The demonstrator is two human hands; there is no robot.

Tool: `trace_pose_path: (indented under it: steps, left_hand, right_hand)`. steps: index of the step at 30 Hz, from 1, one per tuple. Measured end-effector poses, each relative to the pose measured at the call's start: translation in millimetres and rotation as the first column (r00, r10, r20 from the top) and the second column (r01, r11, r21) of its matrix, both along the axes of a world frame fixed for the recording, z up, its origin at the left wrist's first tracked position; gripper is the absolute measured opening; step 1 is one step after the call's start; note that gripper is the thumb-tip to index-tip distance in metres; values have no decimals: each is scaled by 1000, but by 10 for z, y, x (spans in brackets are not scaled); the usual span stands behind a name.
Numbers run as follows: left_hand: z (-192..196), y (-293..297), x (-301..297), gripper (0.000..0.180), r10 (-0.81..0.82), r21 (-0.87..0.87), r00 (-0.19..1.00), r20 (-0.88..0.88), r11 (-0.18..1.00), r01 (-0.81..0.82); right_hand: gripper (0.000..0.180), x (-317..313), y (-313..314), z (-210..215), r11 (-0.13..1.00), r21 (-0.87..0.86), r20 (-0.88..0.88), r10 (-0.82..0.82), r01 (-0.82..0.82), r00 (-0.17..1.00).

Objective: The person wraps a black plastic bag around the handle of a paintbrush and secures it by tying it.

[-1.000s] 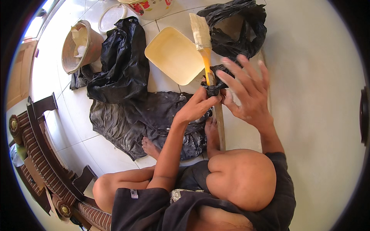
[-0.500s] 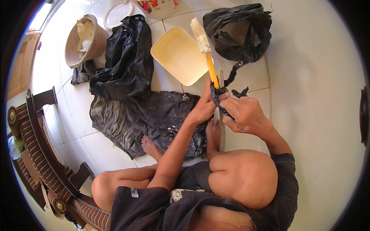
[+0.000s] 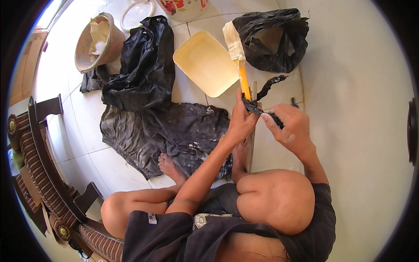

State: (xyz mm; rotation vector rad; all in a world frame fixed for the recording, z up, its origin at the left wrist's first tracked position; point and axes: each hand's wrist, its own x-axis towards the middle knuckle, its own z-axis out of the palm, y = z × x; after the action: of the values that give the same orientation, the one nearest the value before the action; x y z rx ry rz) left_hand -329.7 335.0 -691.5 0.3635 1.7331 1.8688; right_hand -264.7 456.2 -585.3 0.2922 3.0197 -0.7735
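My left hand is closed around the yellow handle of a paintbrush, together with a wooden stick. The brush points away from me, its bristles coated in pale dried paint. A twisted black plastic strip wraps around the handle and stick, one loose end sticking up past the left hand. My right hand pinches the other part of the strip and holds it taut to the right. The stick's lower part runs down beside my right foot.
A cream plastic tub lies beyond my left hand. Black plastic bags and an open black bag flank it. A dirty bucket stands far left, dark paint-spotted cloth lies before my feet, and a wooden chair is at left.
My right hand has moved right, away from my left, drawing the black strip tight around the brush handle and stick. The brush has turned to show more of its broad side.
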Motion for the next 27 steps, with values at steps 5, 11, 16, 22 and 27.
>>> trace_pose_path:
  steps: [5,11,16,22,27]
  left_hand:
    - [23,28,71,38,7,-41,999,-39,999,-9]
    - [95,90,93,51,-66,-142,997,32,987,70]
    - [109,51,119,57,-105,-165,994,23,980,107]
    - [162,48,74,46,-120,-132,990,69,983,128]
    - [44,15,78,38,-106,-146,993,58,983,113]
  right_hand:
    - [30,-385,139,46,983,125,-436,-65,132,897]
    - [34,-628,198,-67,986,-4,-192,-166,168,967]
    - [28,-718,112,-217,987,-69,-206,-155,144,966]
    - [22,-622,101,-295,966,-170,-225,-229,194,947]
    - [22,-558,37,-371,923,-303,-179,-300,238,937]
